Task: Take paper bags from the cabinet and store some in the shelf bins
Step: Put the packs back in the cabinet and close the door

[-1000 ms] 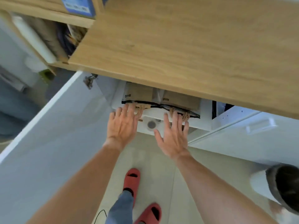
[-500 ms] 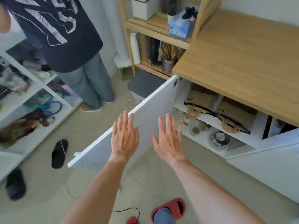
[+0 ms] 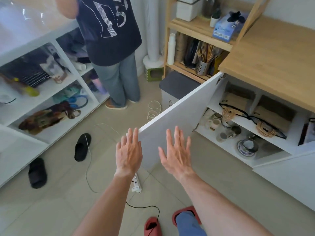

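Floor [image 3: 51, 210]: pale tiles, fills lower half of frame.
White shelf unit [image 3: 51, 92]: left side, open compartments with mixed clutter, contents too blurred to name.
Cabinet [image 3: 265, 68]: right side, wood top, white body, door [image 3: 180, 114] swung open toward frame centre.
Other person [image 3: 110, 48]: upper centre, dark printed shirt, jeans, standing facing the white shelf unit.
Wooden rack [image 3: 196, 29]: upper centre-right, beside cabinet; holds a metal cup of sticks [image 3: 202, 65] and a blue box [image 3: 225, 31].
Paper bags [image 3: 272, 114]: brown, lying flat on the cabinet's upper inner shelf, right of centre, in two stacks, twine handles hanging over the shelf edge; a black cord runs across them.
Lower cabinet shelf [image 3: 226, 147]: cups and small dishes, below the bags.
Left hand [image 3: 129, 154]: centre frame, palm down, fingers spread apart, holding nothing, in front of the door edge.
Right hand [image 3: 176, 155]: just right of the left one, fingers spread apart, empty, well short of the bags.
Black slippers [image 3: 82, 147]: two on floor, lower left.
Red slippers [image 3: 184, 214]: bottom centre, on wearer's feet.
Power strip [image 3: 137, 184]: on floor below left wrist, thin cables trailing.
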The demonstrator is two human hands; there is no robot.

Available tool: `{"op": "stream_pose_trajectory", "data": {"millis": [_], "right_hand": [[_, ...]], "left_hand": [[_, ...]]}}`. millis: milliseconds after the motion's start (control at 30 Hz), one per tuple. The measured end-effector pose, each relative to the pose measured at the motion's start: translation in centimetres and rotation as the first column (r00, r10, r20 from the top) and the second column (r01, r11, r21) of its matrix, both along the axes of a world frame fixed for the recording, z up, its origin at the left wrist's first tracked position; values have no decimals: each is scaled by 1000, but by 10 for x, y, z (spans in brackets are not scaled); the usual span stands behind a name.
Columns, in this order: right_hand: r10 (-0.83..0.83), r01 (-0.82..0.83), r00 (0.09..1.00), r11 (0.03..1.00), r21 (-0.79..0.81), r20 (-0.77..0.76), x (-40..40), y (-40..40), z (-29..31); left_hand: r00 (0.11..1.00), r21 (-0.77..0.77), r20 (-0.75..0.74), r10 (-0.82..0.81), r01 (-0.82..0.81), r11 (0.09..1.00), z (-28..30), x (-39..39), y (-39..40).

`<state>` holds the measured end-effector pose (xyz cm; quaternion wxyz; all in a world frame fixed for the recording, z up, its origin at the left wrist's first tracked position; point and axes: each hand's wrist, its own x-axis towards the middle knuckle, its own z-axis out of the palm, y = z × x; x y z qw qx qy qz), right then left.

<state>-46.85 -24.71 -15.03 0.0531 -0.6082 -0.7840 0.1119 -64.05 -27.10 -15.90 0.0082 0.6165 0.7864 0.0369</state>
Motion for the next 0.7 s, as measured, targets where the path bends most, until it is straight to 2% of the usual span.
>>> {"op": "stream_pose_trajectory", "data": {"millis": [100,200,300,433,600,700], "right_hand": [[-32,32,999,999,-3,9,-7,-22,0],[-81,81,997,997,1,16,-4,-38,6],[-134,134,991,991,-2,22,8,-53,11],[-223,223,974,975,-4,31,39,-77,13],[-381,383,923,923,-29,57,95,-103,18],[-493,494,869,870,-15,42,136,-114,20]], "left_hand": [[999,-26,26,-20,21,999,11,6,-3],[998,-143,9,-56,56,988,22,12,-12],[984,-188,20,-177,178,966,28,26,-28],[923,-121,93,-373,382,916,23,63,-60],[806,8,3,-592,592,806,14,125,-79],[758,47,44,-651,649,759,15,168,-85]]}}
